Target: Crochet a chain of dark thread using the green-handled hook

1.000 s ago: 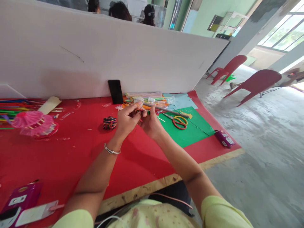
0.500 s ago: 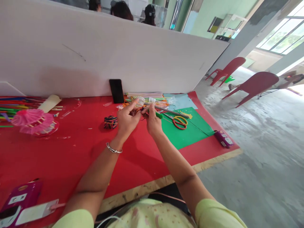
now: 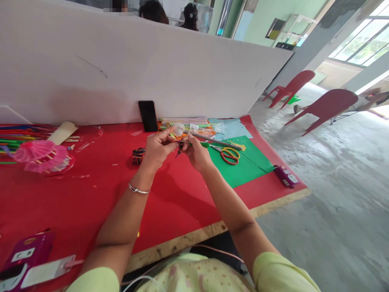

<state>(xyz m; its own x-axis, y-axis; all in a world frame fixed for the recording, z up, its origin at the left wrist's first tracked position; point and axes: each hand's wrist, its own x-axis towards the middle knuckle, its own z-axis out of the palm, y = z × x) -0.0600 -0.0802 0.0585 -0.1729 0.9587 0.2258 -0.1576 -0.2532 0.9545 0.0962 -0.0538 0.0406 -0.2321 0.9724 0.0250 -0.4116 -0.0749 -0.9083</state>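
My left hand [image 3: 157,151] is closed, thumb and fingertips pinched on a thin dark strand [image 3: 178,153] that dangles between the two hands. Close beside it, my right hand [image 3: 198,155] is closed around a tool with a green handle [image 3: 205,144]; the tool's working end is hidden by the fingers. A grey rod [image 3: 217,141] slants out behind the right hand, and I cannot tell whether the hand touches it. Left of the hands lies a bundle of dark multicoloured cord [image 3: 138,155]. To the right, scissors [image 3: 230,155] with red and yellow handles rest on a green sheet [image 3: 243,170].
A black phone [image 3: 148,116] leans on the white partition [image 3: 152,73]. Pale sticks [image 3: 184,120] lie behind the hands. Further left are a pink pleated paper piece [image 3: 42,156] and coloured sticks [image 3: 21,136]. A purple case [image 3: 285,176] sits near the table's right edge.
My left hand has shifted slightly left, and the gap between the hands is a little wider. The dark strand now hangs more visibly below the fingers.
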